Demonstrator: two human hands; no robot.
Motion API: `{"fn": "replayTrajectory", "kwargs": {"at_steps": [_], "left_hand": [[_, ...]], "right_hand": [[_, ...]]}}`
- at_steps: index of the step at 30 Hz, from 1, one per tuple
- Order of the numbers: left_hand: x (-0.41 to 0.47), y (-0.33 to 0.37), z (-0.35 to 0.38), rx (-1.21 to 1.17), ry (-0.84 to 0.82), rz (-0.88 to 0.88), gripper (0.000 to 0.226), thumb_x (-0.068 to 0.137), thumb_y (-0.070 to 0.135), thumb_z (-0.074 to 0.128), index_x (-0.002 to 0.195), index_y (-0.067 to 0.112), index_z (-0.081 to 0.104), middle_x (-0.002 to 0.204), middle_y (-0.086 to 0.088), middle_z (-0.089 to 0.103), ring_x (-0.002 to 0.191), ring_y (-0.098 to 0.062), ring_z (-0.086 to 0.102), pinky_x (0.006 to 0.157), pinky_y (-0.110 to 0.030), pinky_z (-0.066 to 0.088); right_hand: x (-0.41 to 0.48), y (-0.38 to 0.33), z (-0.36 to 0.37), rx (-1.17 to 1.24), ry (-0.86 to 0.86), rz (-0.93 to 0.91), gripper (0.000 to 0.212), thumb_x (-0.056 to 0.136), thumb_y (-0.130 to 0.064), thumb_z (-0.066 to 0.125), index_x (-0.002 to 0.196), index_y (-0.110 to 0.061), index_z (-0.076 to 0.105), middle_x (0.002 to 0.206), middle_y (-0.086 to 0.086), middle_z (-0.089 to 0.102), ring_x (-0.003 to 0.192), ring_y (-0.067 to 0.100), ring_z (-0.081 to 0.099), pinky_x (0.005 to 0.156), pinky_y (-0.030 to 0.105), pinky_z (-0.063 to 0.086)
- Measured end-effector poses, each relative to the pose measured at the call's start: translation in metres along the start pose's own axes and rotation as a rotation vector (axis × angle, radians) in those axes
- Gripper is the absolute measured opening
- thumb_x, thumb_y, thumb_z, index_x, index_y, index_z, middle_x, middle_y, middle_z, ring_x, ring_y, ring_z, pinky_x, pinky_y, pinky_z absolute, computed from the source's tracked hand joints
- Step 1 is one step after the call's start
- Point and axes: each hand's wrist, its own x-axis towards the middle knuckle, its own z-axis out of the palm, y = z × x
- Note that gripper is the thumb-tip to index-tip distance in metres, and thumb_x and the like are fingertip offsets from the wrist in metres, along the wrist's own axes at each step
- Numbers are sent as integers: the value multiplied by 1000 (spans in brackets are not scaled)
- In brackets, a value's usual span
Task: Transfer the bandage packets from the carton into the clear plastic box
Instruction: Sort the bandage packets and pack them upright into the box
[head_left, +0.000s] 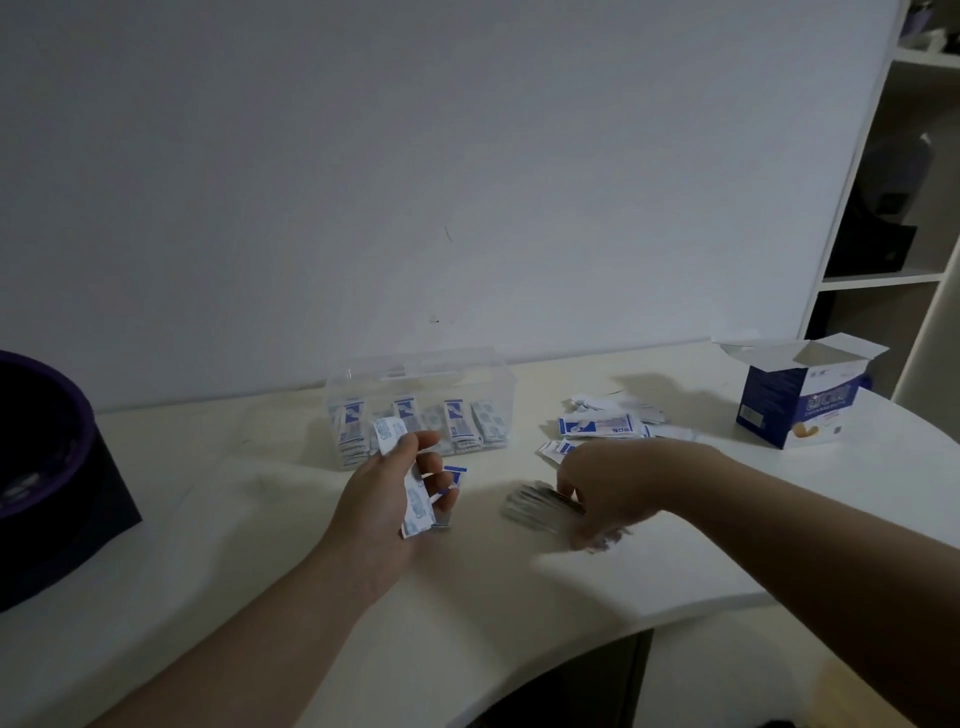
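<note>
**Both hands on packets, box half filled**

Nearest the camera, the left hand (387, 499) is palm-up above the tabletop (249, 525). Its grip is closed on a few bandage packets (415, 506), fingers curled round them, with the white and blue ends sticking out above and below the fingers.

Just to its right, the right hand (610, 491) reaches down palm-first onto a stack of packets (537, 506) lying flat on the tabletop. Its grip is curled over the stack's right end and holds it. The fingertips are blurred.

Beyond the right hand, loose packets (597, 426) lie scattered in a small heap.

Beyond the left hand stands the clear plastic box (421, 374), near the wall (467, 156). Rows of packets stand on edge inside it.

At the far right of the tabletop the carton (774, 400) stands upright, blue and white, its top flaps open. It is well apart from the box.

At the left edge sits a dark container with a purple rim (47, 457). A white shelf unit (883, 280) rises at the far right.
</note>
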Motion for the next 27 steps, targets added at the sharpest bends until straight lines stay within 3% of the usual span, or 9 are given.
{"fn": "replayTrajectory", "kwargs": {"at_steps": [2, 4, 6, 9, 15, 18, 20, 23, 27], "left_hand": [[0, 0, 1, 6, 2, 1, 26, 101, 19, 37, 88, 10, 57, 68, -3, 47, 64, -17, 48, 45, -21, 51], [-1, -1, 2, 2, -5, -1, 26, 101, 19, 37, 87, 11, 58, 68, -3, 47, 64, -16, 48, 45, -20, 51], [-2, 0, 3, -3, -13, -1, 26, 101, 19, 37, 87, 11, 58, 68, -2, 47, 63, -16, 48, 46, -20, 51], [-2, 1, 2, -14, -22, 4, 27, 101, 19, 37, 86, 11, 58, 67, -2, 47, 62, -15, 48, 47, -20, 51], [1, 5, 3, -19, -26, 5, 29, 102, 20, 34, 86, 11, 56, 68, -2, 45, 62, -16, 46, 47, -19, 50], [1, 6, 7, 22, -29, 9, 31, 103, 22, 32, 84, 14, 55, 68, 0, 45, 60, -14, 47, 55, -25, 46], [0, 4, 6, 42, -30, 4, 31, 103, 22, 33, 83, 15, 55, 66, 1, 46, 54, -11, 50, 55, -24, 46], [-3, 1, 5, 53, -33, -5, 31, 103, 22, 34, 82, 16, 56, 59, 4, 50, 47, -7, 52, 54, -22, 47], [-6, 0, 3, 57, -40, 1, 30, 102, 21, 35, 82, 15, 57, 55, 5, 52, 47, -7, 52, 58, -24, 47]], "right_hand": [[-1, -5, -6, -53, -16, -6, 31, 80, -27, 65, 97, 0, 64, 74, 5, 55, 71, 19, 52, 59, 23, 43], [-7, -13, -8, -136, -1, -10, 15, 82, -20, 62, 79, -6, 58, 64, 1, 47, 60, 17, 46, 48, 21, 34], [-10, -22, -2, -189, 67, -20, 14, 86, -21, 61, 80, -9, 56, 76, 2, 55, 71, 20, 54, 59, 23, 40], [-16, -34, 12, -209, 194, -2, 27, 89, -13, 55, 115, -5, 55, 111, 9, 59, 100, 25, 59, 74, 31, 45], [-41, -48, 35, -188, 257, -166, 33, 96, -25, 41, 124, -7, 46, 123, 15, 44, 109, 30, 44, 90, 41, 41], [-55, -51, 44, 30, 307, -181, 62, 93, -57, 35, 136, -13, 37, 137, 8, 39, 124, 25, 37, 105, 38, 32], [-61, -48, 46, 5, 278, -197, 85, 84, -71, 35, 147, -15, 22, 150, 2, 28, 137, 19, 24, 115, 33, 19], [-60, -42, 57, 14, 228, -217, 102, 74, -77, 43, 150, -21, 5, 157, -3, 8, 145, 17, -4, 120, 39, 4], [-48, -34, 73, 72, 235, -198, 113, 71, -77, 51, 149, -25, -12, 158, -3, -12, 145, 17, -13, 120, 40, 1]]}}
